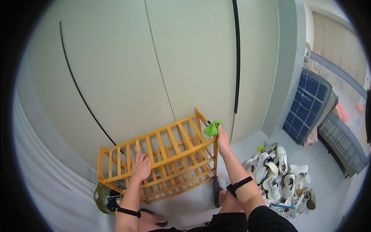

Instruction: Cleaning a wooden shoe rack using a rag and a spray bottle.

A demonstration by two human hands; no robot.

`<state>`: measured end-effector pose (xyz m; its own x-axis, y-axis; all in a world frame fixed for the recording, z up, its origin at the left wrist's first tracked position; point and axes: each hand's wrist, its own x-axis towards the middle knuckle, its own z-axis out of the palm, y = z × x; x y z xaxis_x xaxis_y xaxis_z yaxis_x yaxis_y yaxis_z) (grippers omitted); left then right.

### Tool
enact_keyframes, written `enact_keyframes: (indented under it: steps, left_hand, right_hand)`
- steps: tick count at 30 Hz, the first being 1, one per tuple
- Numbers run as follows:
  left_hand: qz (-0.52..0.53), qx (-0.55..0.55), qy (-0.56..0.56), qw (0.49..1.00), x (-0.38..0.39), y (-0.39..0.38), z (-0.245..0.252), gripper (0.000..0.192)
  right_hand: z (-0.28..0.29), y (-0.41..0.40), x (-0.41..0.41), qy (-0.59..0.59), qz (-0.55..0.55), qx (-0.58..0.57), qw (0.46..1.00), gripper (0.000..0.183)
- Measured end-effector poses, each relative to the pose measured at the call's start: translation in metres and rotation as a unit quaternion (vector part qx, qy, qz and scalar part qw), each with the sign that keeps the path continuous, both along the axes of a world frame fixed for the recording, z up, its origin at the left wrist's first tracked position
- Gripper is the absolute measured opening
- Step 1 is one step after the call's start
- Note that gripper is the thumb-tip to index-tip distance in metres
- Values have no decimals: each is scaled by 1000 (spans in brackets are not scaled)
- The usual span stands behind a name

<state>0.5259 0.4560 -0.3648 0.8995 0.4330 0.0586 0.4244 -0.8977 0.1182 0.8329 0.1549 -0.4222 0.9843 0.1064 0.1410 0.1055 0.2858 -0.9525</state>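
Note:
A slatted wooden shoe rack (pixel 174 150) with several tiers stands before me, with no shoes on its shelves. My left hand (pixel 141 168) lies on the top shelf's front rail, fingers stretched over the slats. A bright green cloth (pixel 211 129) is bunched in my right hand (pixel 222 140) at the rack's right end. The cloth covers part of the upper end rail, and a small metallic-looking piece shows just beyond it. What my right fingertips press on is hidden by the cloth.
Heaped shoes (pixel 272 188), mostly white, lie on the grey floor to the right. Pale cabinet doors (pixel 191 72) rise behind the rack. An olive-green container (pixel 103 197) and a white curtain (pixel 55 185) are at left. A blue checked folded mattress (pixel 307 101) leans at far right.

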Motion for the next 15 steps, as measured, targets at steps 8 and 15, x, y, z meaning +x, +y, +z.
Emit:
enact_keyframes:
  steps: [8,15]
  left_hand:
    - [-6,28,-46,999,-3,1,-2,47]
    - [14,22,-35,999,3,-7,1,52]
  right_hand:
    - [25,-14,-14,-197,-46,-218,955,47]
    - [25,-28,-3,-108,-26,-25,993,38]
